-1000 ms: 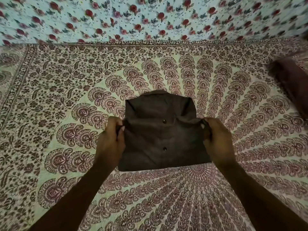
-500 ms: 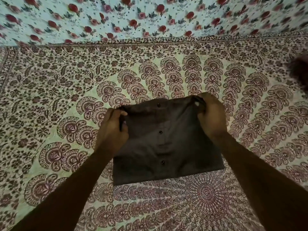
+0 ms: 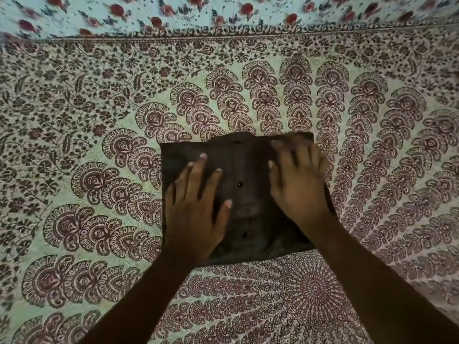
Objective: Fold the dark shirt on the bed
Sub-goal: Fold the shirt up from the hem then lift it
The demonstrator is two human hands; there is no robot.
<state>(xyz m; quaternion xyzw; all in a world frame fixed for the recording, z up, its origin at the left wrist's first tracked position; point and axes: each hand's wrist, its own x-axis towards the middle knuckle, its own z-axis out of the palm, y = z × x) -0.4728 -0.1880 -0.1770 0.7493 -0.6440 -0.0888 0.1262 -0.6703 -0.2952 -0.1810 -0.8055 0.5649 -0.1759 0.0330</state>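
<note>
The dark shirt [image 3: 244, 192] lies on the bed as a compact folded rectangle, its button strip facing up with black buttons down the middle. My left hand [image 3: 196, 209] rests flat on the shirt's left half, fingers spread. On the right half my right hand [image 3: 298, 184] lies flat too, fingers apart and reaching toward the far right corner. Neither hand grips any cloth.
The bed is covered by a patterned maroon and pale green spread [image 3: 124, 182] with a round motif near me. A pale fabric with red roses [image 3: 223, 13] runs along the far edge.
Both hands let go of the shirt's top edge after laying it down away from me. They now press flat on the folded shirt.
</note>
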